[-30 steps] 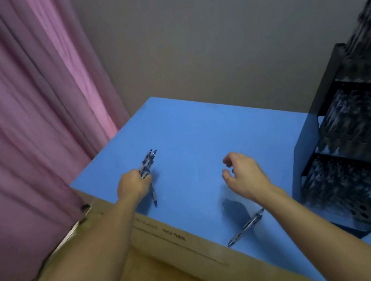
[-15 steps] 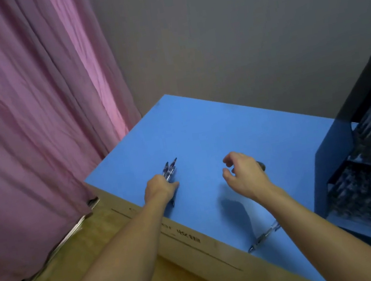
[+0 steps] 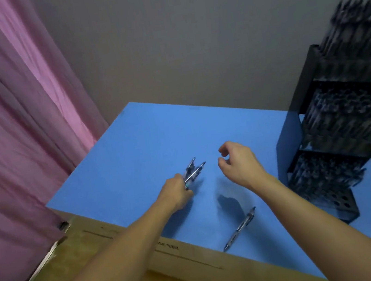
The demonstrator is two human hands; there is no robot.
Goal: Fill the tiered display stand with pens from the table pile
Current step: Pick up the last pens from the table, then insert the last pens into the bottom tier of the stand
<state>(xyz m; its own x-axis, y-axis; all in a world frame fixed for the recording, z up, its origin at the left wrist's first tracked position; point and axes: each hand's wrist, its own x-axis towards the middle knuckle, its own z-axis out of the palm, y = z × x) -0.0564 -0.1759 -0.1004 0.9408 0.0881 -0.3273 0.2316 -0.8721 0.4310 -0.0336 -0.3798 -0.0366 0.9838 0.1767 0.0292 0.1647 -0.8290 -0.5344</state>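
Observation:
My left hand (image 3: 178, 191) is closed around a small bunch of clear-bodied pens (image 3: 193, 172), whose tips fan out up and to the right over the blue table (image 3: 133, 153). My right hand (image 3: 239, 164) hovers just to the right of them, fingers curled apart and holding nothing. One loose pen (image 3: 240, 227) lies on the table near the front edge, below my right wrist. The black tiered display stand (image 3: 340, 140) stands at the right, its tiers packed with dark pens; a few holes in the lowest front block look empty.
A pink curtain (image 3: 15, 133) hangs at the left, close to the table's left corner. A grey wall (image 3: 188, 42) runs behind the table. The table's wooden front edge (image 3: 188, 254) and a wood floor lie below my arms.
The view has swung back to the right, so more of the stand shows. My left hand, still holding the pens, now sits closer to my right hand. The right hand has barely moved.

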